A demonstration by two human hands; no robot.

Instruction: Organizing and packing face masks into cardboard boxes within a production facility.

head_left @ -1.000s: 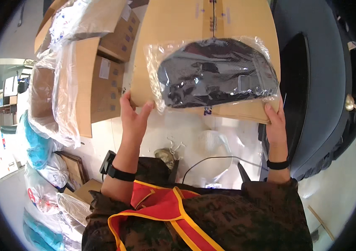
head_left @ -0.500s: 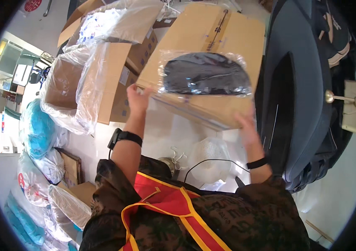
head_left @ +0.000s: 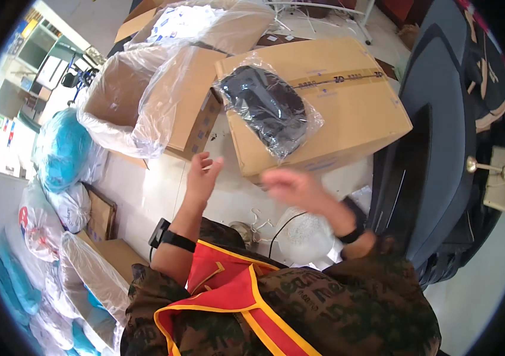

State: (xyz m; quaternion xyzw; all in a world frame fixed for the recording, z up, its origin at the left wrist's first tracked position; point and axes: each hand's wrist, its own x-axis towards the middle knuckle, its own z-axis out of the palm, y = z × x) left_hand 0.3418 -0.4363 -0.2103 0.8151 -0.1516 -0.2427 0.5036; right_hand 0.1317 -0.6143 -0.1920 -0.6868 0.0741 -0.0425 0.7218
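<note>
A large taped cardboard box [head_left: 347,113] sits on the floor in front of me, turned at an angle. On its left part lies a dark, rounded item [head_left: 264,104] sealed in a clear plastic bag, its exact kind hard to make out. My left hand [head_left: 202,178] is raised off the box's near left corner, fingers apart and with nothing in them. Close to the lower front edge of the box is my right hand [head_left: 291,187], blurred by motion; its fingers look loosely spread and empty, and whether they touch the cardboard cannot be told.
Left of the box stands an open carton [head_left: 110,104] lined with clear plastic. Behind it, another lined carton holds white packets [head_left: 184,22]. Filled bags [head_left: 62,148] line the left side. A large dark grey padded piece [head_left: 442,107] rises at the right. A bubble-wrap roll [head_left: 306,237] is near me.
The cardboard box has turned clockwise, carrying the bagged dark item with it. My left hand has let go of its corner, and my right hand has swung left along its front.
</note>
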